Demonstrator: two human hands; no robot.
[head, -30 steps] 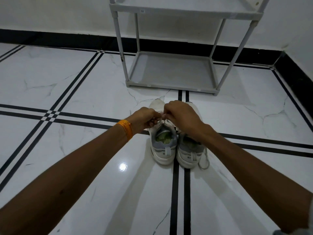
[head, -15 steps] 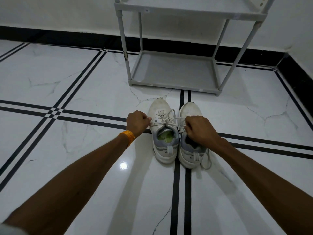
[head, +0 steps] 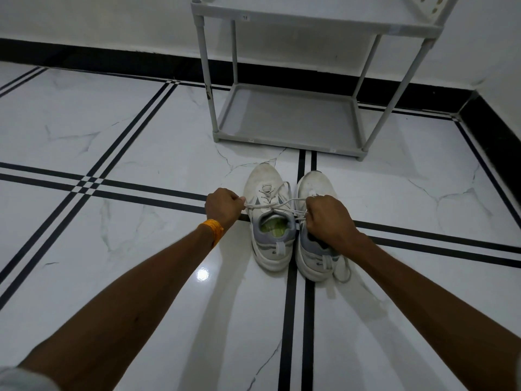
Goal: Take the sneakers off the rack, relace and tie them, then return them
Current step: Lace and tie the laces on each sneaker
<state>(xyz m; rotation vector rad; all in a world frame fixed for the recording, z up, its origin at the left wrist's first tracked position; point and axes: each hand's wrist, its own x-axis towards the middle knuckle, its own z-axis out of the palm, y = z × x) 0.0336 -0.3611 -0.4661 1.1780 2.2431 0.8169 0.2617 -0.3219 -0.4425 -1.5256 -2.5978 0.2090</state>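
Two white and grey sneakers stand side by side on the floor, toes toward the rack. The left sneaker has a green insole and its white lace is stretched sideways across the tongue. My left hand grips one lace end at the shoe's left side. My right hand grips the other end and rests over the right sneaker, hiding its opening. A loose lace loop lies by the right sneaker's heel.
A grey two-tier shoe rack stands against the wall just beyond the sneakers, with nothing on its bottom shelf. The floor is glossy white marble with black stripes. A black skirting runs along the walls, meeting in a corner at the right.
My hands were together above the left sneaker a second ago. They have pulled apart sideways, drawing the lace taut, and have barely moved in the last half second.
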